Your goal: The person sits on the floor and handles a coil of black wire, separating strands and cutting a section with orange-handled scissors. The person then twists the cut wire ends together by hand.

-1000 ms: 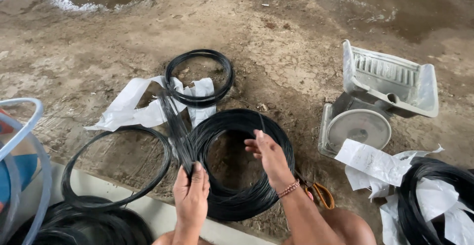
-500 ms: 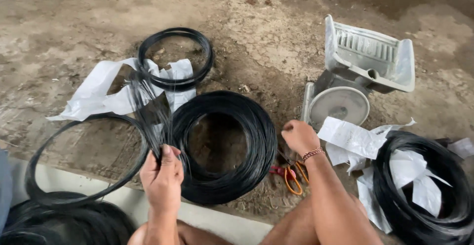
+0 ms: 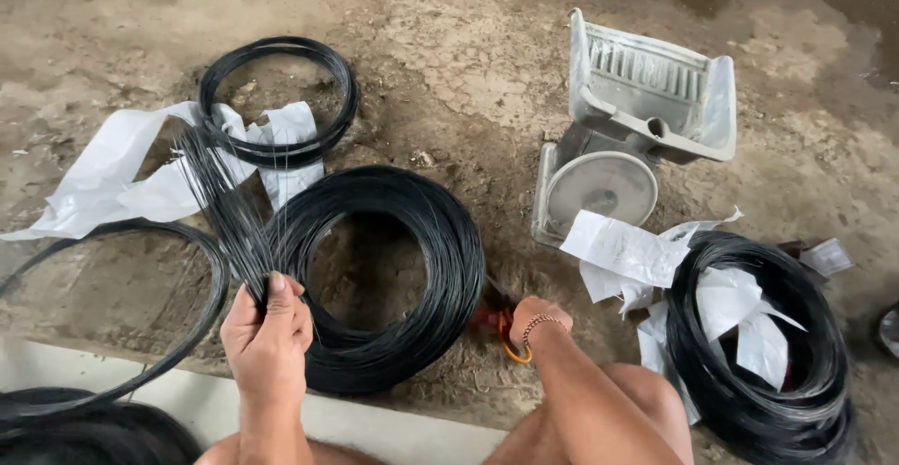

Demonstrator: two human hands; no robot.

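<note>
My left hand (image 3: pixel 267 329) is closed around a bundle of cut black wire strands (image 3: pixel 220 203) that fan up and to the left. The strands rise beside a big coil of black wire (image 3: pixel 393 278) lying flat on the dirt. My right hand (image 3: pixel 532 317) reaches down at the coil's right edge onto an orange-handled tool (image 3: pixel 506 339); the fingers are curled over it and mostly hidden, so the grip itself is unclear.
A smaller black coil (image 3: pixel 281 100) lies on white plastic sheeting (image 3: pixel 122 170) at the back left. A thin wire loop (image 3: pixel 112 306) sits at left. A grey weighing scale (image 3: pixel 623 137) stands at right, beside another black coil (image 3: pixel 768 343) with paper.
My right hand left the top of the big coil and dropped to the orange-handled tool at its right edge. The left hand kept hold of the strands. The view shifted right.
</note>
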